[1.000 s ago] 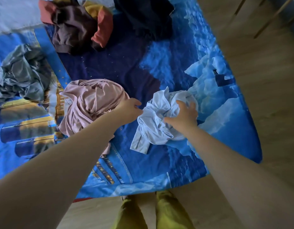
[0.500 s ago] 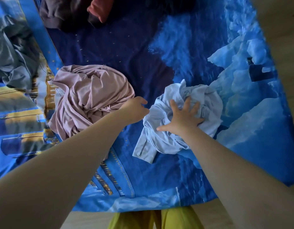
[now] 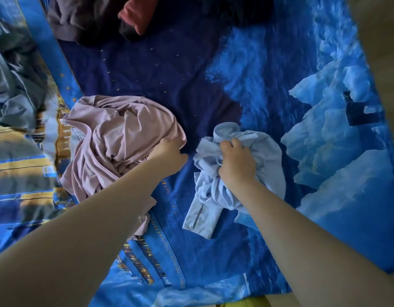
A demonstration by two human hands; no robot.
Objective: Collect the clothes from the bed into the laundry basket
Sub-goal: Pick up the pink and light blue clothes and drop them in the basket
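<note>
At the near edge of the bed, the right hand (image 3: 237,161) has its fingers curled down into a crumpled pale blue shirt (image 3: 232,173) of thin cloth, bunching a fistful of it; the shirt lies on the cover, one cuffed sleeve trailing towards the person. Just beside it, the left hand (image 3: 169,151) pinches the edge of a rumpled dusty pink soft garment (image 3: 116,140), thumb on the near side and fingers tucked into the folds, though how much cloth it has gathered cannot be told.

Both pieces rest on the blue printed bed cover (image 3: 191,251), close together but not touching. Further off, a grey crumpled garment (image 3: 14,89) lies at the left edge, and a dark brown piece with a coral red part (image 3: 91,18) sits at the far side next to something dark that is mostly out of view.

No laundry basket shows anywhere, so nothing can be counted as collected. By my reading the task is near its start: two garments are gripped but not yet lifted, and at least two more heaps wait on the bed.
</note>
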